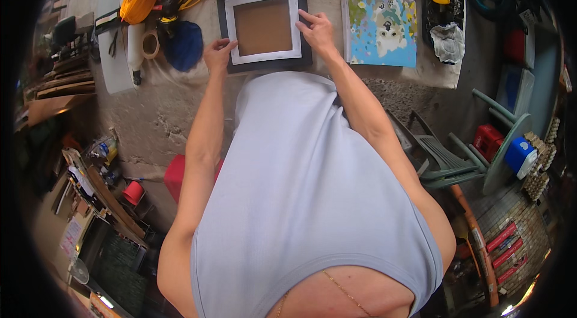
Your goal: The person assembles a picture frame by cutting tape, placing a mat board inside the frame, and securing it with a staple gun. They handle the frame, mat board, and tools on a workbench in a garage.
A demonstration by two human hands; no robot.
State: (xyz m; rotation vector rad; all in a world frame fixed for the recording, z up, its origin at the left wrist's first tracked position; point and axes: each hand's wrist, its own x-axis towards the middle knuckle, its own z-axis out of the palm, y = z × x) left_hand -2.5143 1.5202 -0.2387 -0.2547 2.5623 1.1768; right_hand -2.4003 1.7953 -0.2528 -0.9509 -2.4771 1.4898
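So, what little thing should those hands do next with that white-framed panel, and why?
Perhaps a gentle two-handed nudge, to even up the flat black square border around the white-framed square panel with a brown centre: black shows on every side of it, and the left hand and right hand have fingers at its opposite edges.

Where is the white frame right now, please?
In the head view, the white frame sits top centre, within the black border, between the person's left hand and right hand.
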